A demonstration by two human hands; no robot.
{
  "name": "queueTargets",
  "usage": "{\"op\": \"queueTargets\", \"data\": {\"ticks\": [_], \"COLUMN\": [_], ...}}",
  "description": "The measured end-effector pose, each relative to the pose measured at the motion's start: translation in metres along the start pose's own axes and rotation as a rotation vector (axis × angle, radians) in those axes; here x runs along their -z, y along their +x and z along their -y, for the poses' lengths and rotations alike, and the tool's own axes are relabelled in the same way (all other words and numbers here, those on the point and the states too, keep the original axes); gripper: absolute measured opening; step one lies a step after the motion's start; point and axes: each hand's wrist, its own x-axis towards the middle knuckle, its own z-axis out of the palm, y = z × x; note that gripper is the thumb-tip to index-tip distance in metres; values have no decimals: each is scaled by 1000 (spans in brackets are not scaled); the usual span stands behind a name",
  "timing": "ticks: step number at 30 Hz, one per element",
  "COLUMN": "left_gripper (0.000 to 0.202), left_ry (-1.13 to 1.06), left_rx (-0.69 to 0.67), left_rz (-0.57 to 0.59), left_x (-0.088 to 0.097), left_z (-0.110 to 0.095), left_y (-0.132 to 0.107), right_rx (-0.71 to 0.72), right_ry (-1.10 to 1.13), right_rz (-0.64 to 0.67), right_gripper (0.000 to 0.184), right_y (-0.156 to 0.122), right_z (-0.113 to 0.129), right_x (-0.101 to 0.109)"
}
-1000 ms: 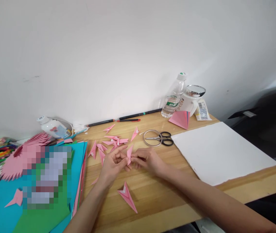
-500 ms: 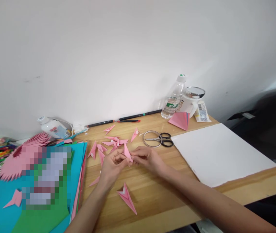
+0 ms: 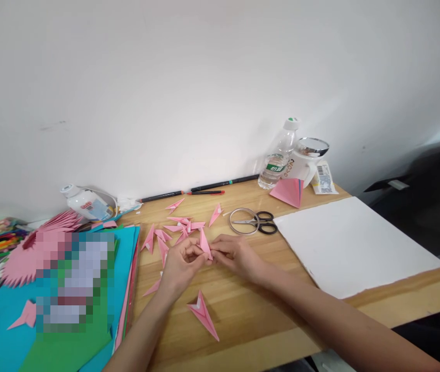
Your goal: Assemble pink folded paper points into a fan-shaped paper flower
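Observation:
Between my two hands is a small folded pink paper piece (image 3: 205, 243), its pointed end up. My left hand (image 3: 183, 263) pinches its lower left side between thumb and fingers. From the right, my right hand (image 3: 239, 257) pinches the lower edge with its fingertips. Several similar pink folded pieces (image 3: 183, 223) lie loose just behind my hands. One more folded piece (image 3: 203, 314), with a white patch at its notch, rests on the table in front of them.
Scissors (image 3: 268, 223) and a silver ring (image 3: 244, 221) lie right of centre, near a white board (image 3: 355, 248). A water bottle (image 3: 276, 163) and a mug (image 3: 301, 163) stand by the wall. At left are coloured sheets (image 3: 125, 258) and a pink pleated paper form (image 3: 26, 263).
Both hands stay almost in place around the pink piece, with only slight finger movement. The whole view has shifted a little.

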Motion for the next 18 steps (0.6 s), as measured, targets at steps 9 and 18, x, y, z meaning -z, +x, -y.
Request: {"op": "queueTargets", "data": {"ticks": [9, 18], "left_gripper": [14, 14], "left_ry": [-2, -25], "left_rx": [9, 30], "left_rz": [53, 50], "left_x": [5, 3], "left_z": [-2, 7], "left_y": [1, 4], "right_rx": [58, 50], "right_ry": [-31, -58], "right_rz": [23, 48], "right_gripper": [23, 25], "right_y": [-1, -3], "right_z": [-7, -5], "right_x": [-3, -4]}}
